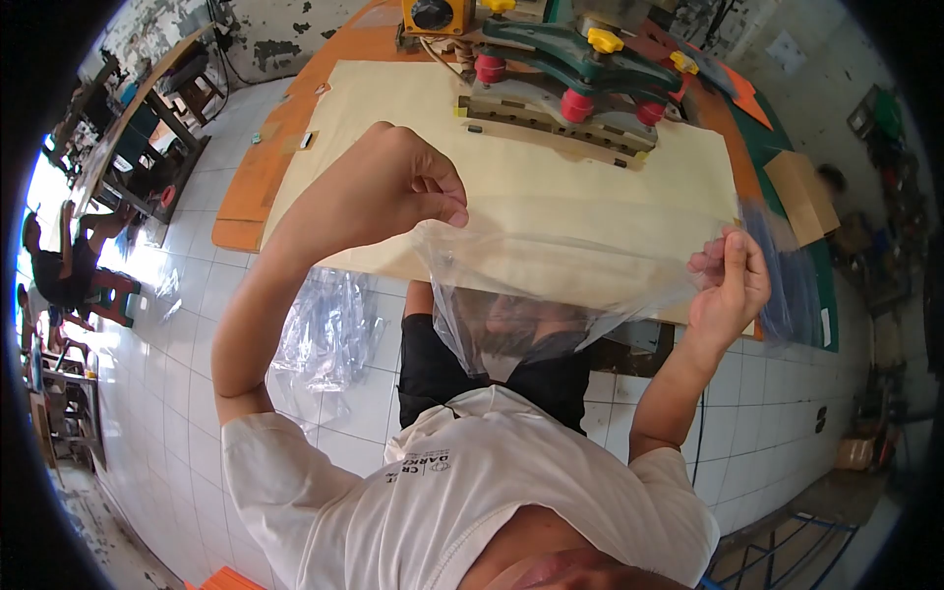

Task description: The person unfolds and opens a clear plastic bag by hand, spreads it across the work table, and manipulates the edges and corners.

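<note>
A clear plastic sheet (511,285) stretches between my two hands, over the front edge of the cream board (344,118) and partly above my lap. My left hand (403,187) pinches its left corner between thumb and fingers. At the other end, my right hand (733,275) has its fingers closed on the right corner. Beyond the sheet stands a dark green press (590,74) with red and yellow knobs and a long metal bar resting on the board.
Stacked clear plastic (787,285) lies at the right by a cardboard piece (801,197). More plastic sheets (329,329) hang or lie low at the left. A yellow device (433,18) stands at the back. Another person (64,265) sits far left.
</note>
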Motion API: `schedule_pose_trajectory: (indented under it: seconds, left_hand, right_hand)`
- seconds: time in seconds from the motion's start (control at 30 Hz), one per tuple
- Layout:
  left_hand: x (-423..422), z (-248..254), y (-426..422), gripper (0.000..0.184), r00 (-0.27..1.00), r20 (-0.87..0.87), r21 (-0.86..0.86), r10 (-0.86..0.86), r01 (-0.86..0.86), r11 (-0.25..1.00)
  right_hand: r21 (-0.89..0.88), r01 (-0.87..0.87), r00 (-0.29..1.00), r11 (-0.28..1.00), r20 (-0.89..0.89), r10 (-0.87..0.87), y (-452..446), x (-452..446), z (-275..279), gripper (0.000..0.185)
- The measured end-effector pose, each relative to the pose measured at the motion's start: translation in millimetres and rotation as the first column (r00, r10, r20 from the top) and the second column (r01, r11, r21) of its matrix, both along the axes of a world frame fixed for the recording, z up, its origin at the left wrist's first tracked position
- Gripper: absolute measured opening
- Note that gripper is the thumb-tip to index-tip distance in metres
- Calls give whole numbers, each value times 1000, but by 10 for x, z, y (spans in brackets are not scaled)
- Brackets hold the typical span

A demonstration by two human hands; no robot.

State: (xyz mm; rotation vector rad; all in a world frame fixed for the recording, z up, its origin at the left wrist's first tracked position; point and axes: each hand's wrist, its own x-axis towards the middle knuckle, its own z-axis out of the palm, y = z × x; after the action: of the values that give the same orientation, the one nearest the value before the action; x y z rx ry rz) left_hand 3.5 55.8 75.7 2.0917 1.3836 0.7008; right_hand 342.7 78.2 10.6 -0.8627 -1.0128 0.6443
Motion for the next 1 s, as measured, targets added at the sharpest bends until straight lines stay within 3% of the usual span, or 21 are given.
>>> schedule_pose_trajectory:
  seconds: [0.53, 0.73, 0.87, 1.0]
  left_hand:
    - [-3, -113, 62, 14, 981, -70, 215, -182, 193, 958]
    - [-71, -175, 86, 20, 958, -77, 188, -278, 288, 939]
    - [-45, -223, 93, 20, 970, 30, 218, -241, 229, 949]
    - [10, -226, 71, 20, 992, 88, 95, -91, 82, 992]
  right_hand:
    - [-35, -1, 999, 999, -40, 0, 62, 144, -69, 20]
    - [-47, 16, 999, 999, -34, -17, 92, 259, -102, 19]
    - [-45, -5, 999, 999, -47, 3, 87, 274, -104, 18]
    - [-30, -6, 998, 1000, -63, 4, 76, 235, -93, 17]
